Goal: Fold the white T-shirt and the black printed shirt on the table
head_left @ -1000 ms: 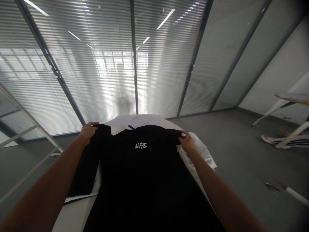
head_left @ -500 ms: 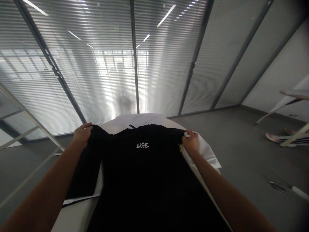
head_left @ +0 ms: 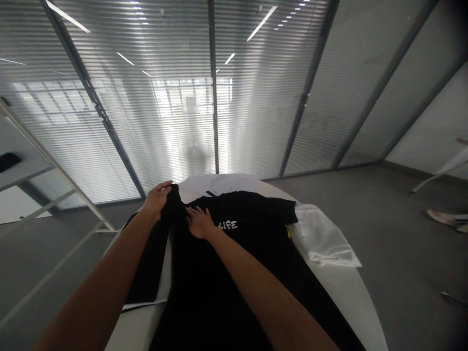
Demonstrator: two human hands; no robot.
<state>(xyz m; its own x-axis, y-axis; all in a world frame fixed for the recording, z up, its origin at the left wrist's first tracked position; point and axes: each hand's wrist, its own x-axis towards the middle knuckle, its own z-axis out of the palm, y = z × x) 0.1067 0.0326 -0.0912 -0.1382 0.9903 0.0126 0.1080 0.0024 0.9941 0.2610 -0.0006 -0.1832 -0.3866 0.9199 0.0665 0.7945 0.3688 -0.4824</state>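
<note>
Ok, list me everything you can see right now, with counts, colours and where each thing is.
black shirt: one, black with white LIFE print, spread flat along the table
white garment: one, white, crumpled on the table right of the shirt
white cloth: one, white, at the table's far end, partly under the shirt
table: one, white, below the camera
metal frame: one, pale, left of the table
blinds: grey-white, across the glass wall behind
floor: grey, around the table
left hand: one, closed on the shirt's far left corner
right hand: one, flat and open on the shirt beside the print
</note>
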